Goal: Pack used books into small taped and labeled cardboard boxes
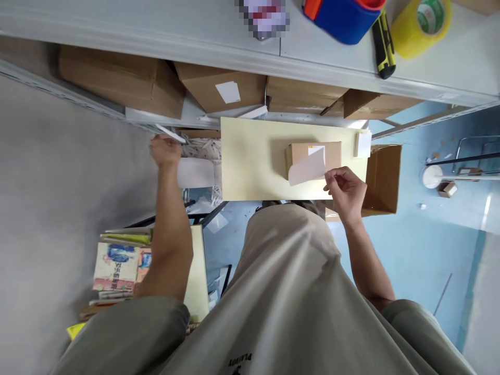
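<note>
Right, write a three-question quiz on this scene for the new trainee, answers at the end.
1. Which of the person's hands pinches the white sheet?
2. True or false: the box cutter lies beside the yellow tape roll.
3. What does the small cardboard box rest on? A) the floor; B) the cream tabletop; C) an open carton.

Key:
1. The right hand.
2. True.
3. B.
</note>
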Demonstrator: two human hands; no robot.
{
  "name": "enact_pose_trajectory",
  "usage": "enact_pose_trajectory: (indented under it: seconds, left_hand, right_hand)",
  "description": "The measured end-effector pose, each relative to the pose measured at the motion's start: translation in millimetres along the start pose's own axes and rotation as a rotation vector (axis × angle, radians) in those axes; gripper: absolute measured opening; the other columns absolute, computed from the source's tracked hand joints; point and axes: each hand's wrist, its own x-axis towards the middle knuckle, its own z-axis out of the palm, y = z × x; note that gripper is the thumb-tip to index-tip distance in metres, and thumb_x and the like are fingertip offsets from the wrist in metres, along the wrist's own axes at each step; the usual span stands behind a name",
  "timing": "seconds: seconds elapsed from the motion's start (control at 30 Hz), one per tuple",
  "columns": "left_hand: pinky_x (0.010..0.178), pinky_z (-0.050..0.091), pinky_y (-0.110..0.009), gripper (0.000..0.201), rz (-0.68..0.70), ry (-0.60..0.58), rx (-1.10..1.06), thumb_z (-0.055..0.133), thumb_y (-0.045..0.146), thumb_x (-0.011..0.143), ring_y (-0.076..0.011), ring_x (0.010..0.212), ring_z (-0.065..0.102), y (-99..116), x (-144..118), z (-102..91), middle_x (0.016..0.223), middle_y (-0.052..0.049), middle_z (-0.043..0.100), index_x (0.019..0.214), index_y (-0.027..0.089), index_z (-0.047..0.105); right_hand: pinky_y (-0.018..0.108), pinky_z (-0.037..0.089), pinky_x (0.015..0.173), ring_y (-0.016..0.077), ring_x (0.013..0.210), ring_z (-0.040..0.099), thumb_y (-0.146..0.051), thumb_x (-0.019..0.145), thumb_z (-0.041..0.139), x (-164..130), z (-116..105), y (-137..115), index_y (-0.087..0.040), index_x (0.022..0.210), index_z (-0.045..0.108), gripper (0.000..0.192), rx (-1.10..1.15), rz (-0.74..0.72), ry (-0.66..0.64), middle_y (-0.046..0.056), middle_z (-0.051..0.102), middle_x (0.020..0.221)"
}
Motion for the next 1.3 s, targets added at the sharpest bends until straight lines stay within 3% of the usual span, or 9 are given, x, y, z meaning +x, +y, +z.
enact_pose_trajectory:
  seconds: [0.03,0.17,0.3,0.43,0.57,0.7,0.93,1.03,1.3]
  left_hand:
    - [0.104,0.057,-0.036,0.018,-0.124,0.05,-0.099,0.055,0.011,0.11,-0.0224,0.106,0.074,17.4,-11.8,8.4,0.109,-0.01,0.085,0.11,0.01,0.074]
    - [0.095,0.064,-0.037,0.008,-0.079,-0.029,-0.656,0.075,0.026,0.096,-0.0234,0.097,0.08,108.2,-93.5,43.3,0.1,-0.006,0.086,0.094,0.019,0.079]
    - [0.102,0.068,-0.044,0.039,0.077,-0.354,-1.157,0.093,0.056,0.087,-0.0284,0.112,0.083,196.5,-189.3,54.7,0.111,-0.01,0.088,0.085,0.022,0.074]
    - [0.105,0.07,-0.046,0.052,0.044,-0.548,-1.434,0.097,0.067,0.084,-0.0264,0.113,0.083,247.2,-244.6,51.7,0.123,-0.009,0.086,0.093,0.023,0.071]
    - [0.096,0.07,-0.037,0.049,-0.048,-0.457,-1.483,0.099,0.061,0.083,-0.0226,0.107,0.081,263.6,-256.8,62.5,0.109,-0.004,0.082,0.095,0.025,0.067]
    - [0.088,0.068,-0.034,0.045,-0.119,-0.392,-1.48,0.095,0.059,0.085,-0.0221,0.099,0.081,269.7,-255.0,80.7,0.1,-0.002,0.079,0.097,0.026,0.067]
    - [0.103,0.069,-0.041,0.051,-0.192,-0.294,-1.522,0.097,0.061,0.082,-0.0299,0.123,0.084,290.7,-265.7,94.2,0.11,-0.005,0.085,0.102,0.026,0.067]
    - [0.107,0.068,-0.041,0.051,-0.233,-0.25,-1.528,0.097,0.062,0.083,-0.0307,0.131,0.082,302.0,-273.7,98.7,0.115,-0.005,0.086,0.103,0.026,0.066]
    - [0.111,0.068,-0.044,0.051,-0.306,-0.241,-1.537,0.099,0.057,0.082,-0.0304,0.13,0.083,338.0,-295.2,118.1,0.117,-0.004,0.086,0.106,0.027,0.066]
  right_hand:
    - [0.033,0.058,0.057,0.0175,0.064,0.072,-0.051,0.099,0.077,0.2,-1.3,2.9,-0.027,0.091,0.075,0.025,-0.005,0.008,0.004,0.001,0.076,0.084]
    - [0.03,0.06,0.061,0.0149,0.068,0.072,-0.043,0.102,0.073,1.5,-4.1,11.9,-0.025,0.093,0.075,0.02,-0.068,-0.051,0.029,0.001,0.077,0.089]
    - [0.029,0.061,0.063,0.0142,0.072,0.072,-0.029,0.104,0.068,-1.0,3.0,17.6,-0.026,0.096,0.075,0.012,-0.26,-0.204,0.001,0.002,0.078,0.098]
    - [0.03,0.059,0.067,0.0137,0.071,0.073,-0.021,0.108,0.065,-7.9,15.0,28.4,-0.025,0.101,0.078,0.015,-0.455,-0.362,-0.082,0.003,0.08,0.101]
    - [0.029,0.059,0.072,0.0149,0.076,0.077,-0.023,0.114,0.064,-12.7,17.9,44.2,-0.025,0.111,0.082,0.018,-0.51,-0.459,-0.217,0.005,0.084,0.105]
    - [0.029,0.061,0.071,0.0151,0.078,0.079,-0.036,0.118,0.067,-7.9,4.5,62.4,-0.027,0.12,0.085,0.02,-0.378,-0.396,-0.393,0.006,0.085,0.117]
    - [0.039,0.067,0.078,0.02,0.077,0.077,-0.059,0.111,0.071,45.0,-51.3,102.9,-0.026,0.102,0.086,0.038,-0.051,-0.043,-0.232,0.008,0.083,0.108]
    - [0.037,0.064,0.07,0.0184,0.071,0.073,-0.068,0.1,0.081,63.4,-67.2,119.2,-0.025,0.097,0.085,0.043,0.114,0.179,-0.279,0.006,0.083,0.1]
    - [0.03,0.053,0.057,0.0142,0.068,0.067,-0.077,0.08,0.092,75.0,-62.8,137.5,-0.025,0.088,0.082,0.053,0.436,0.489,-0.413,0.004,0.081,0.095]
